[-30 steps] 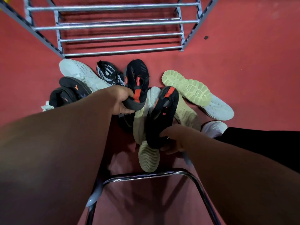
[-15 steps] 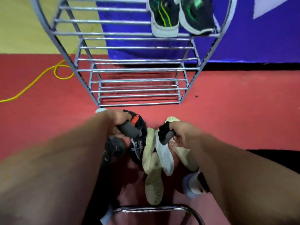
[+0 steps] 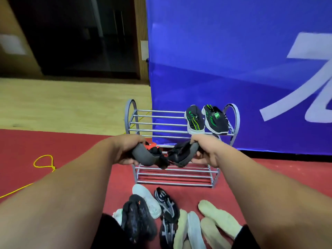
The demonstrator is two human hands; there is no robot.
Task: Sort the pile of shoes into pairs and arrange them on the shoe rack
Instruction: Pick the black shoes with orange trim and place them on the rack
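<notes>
Loose shoes [image 3: 167,218], heaped on red floor [image 3: 53,150], nearest. Left hand [image 3: 125,150] grips 1 black-and-red shoe [image 3: 143,157]; right hand [image 3: 204,151] grips 1 matching shoe [image 3: 181,155]; hands apart, shoe tips close together, before the shoe rack [image 3: 161,130]. Top tier, right end: 1 black-and-green pair [image 3: 195,121]. Blue banner [image 3: 215,51] behind.

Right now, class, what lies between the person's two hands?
The left hand grips the left black shoe, the right hand the right black shoe; their tips sit close together before the shoe rack. Head view.
</notes>
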